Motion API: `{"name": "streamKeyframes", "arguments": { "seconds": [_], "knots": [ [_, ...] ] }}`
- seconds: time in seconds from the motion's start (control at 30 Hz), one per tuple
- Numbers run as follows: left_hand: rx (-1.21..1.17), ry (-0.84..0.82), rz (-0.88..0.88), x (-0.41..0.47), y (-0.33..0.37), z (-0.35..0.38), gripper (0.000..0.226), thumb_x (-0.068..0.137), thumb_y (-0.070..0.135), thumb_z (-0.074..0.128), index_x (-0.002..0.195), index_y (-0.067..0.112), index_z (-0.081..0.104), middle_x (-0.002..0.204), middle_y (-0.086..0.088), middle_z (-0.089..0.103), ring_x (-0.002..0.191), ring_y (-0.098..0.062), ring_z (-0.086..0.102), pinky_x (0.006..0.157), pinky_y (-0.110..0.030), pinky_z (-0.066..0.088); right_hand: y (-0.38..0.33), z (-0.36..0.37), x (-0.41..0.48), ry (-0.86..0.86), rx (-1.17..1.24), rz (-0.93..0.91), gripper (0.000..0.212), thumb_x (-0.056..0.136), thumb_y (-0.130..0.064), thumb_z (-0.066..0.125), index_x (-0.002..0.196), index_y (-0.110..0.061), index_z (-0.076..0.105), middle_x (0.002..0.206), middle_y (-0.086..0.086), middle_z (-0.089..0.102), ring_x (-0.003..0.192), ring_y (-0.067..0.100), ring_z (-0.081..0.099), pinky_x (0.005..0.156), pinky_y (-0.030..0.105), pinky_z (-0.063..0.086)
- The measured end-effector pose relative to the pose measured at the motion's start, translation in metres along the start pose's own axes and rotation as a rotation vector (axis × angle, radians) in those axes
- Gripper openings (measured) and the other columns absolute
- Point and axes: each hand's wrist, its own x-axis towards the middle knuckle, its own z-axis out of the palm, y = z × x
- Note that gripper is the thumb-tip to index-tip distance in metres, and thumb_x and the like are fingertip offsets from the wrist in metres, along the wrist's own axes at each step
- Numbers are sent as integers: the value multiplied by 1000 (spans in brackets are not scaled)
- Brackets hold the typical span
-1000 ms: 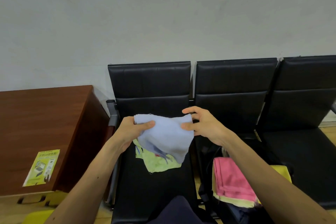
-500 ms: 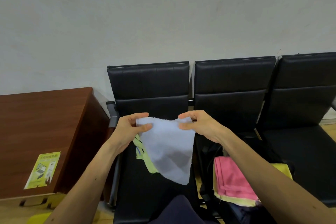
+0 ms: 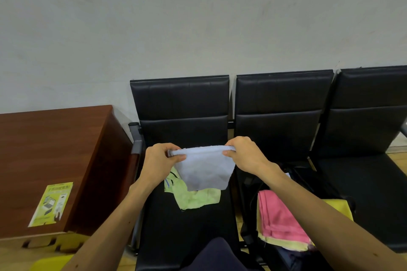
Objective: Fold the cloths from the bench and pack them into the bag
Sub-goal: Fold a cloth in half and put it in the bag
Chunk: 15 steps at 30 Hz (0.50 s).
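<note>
Blue cloth (image 3: 203,169) is pinched at its top corners, left hand (image 3: 159,160) and right hand (image 3: 246,156) both clamped. One green cloth (image 3: 193,196) lies on the bench (image 3: 187,226); two are seen in the bag (image 3: 248,233).

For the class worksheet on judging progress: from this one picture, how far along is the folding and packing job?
Done: a folded pink cloth and a yellow one beneath it lie in the open black bag on the middle seat. In hand: the left hand and right hand pinch the top edge of a light blue cloth, held in the air and not yet fully folded. Left: a light green cloth lies unfolded on the left seat.
</note>
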Motion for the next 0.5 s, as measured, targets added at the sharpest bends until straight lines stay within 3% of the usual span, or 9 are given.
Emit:
{"name": "streamKeyframes", "arguments": {
  "seconds": [0.13, 0.23, 0.33, 0.37, 0.43, 0.5],
  "knots": [
    [58, 12, 4, 0, 1, 1, 20, 86, 23, 76, 104, 14, 76, 93, 4, 70, 85, -8, 62, 80, -24, 48, 1, -4, -5, 53, -156, -29, 25, 99, -32, 56, 110, -13, 67, 110, 5, 61, 87, 11, 52, 74, 24, 39],
    [80, 18, 3, 0, 2, 2, 24, 85, 24, 76, 107, 14, 75, 96, 1, 64, 86, -11, 57, 78, -24, 44, 6, -3, -6, 41, -208, -51, 27, 100, -35, 54, 115, -14, 62, 123, 4, 51, 107, 15, 48, 84, 27, 43],
    [82, -31, 16, 0, -3, 3, 22, 85, 27, 76, 105, 18, 76, 105, 3, 56, 104, -16, 52, 87, -30, 45, 15, 0, -10, -32, -144, -63, 32, 101, -32, 53, 126, -12, 58, 136, 2, 48, 125, 18, 46, 100, 30, 42],
    [58, -52, 27, 0, -5, 2, 20, 85, 27, 76, 104, 20, 77, 111, 4, 55, 111, -15, 49, 93, -33, 46, 18, 0, -13, -81, -75, -54, 32, 101, -32, 53, 126, -13, 57, 134, 2, 52, 123, 19, 50, 99, 31, 43],
    [-56, -105, 40, -4, -5, -1, 15, 87, 26, 75, 101, 24, 76, 122, 6, 56, 119, -12, 50, 100, -36, 46, 26, 0, -19, -203, 108, -20, 21, 100, -32, 54, 110, -14, 61, 112, 3, 63, 102, 19, 62, 85, 30, 49],
    [-266, -189, 32, -11, 3, -5, 12, 90, 22, 71, 101, 25, 75, 116, 9, 67, 111, -10, 62, 96, -35, 53, 33, -2, -24, -321, 255, -5, 22, 99, -30, 56, 96, -9, 61, 95, 5, 63, 86, 19, 63, 74, 28, 50]
  ]
}}
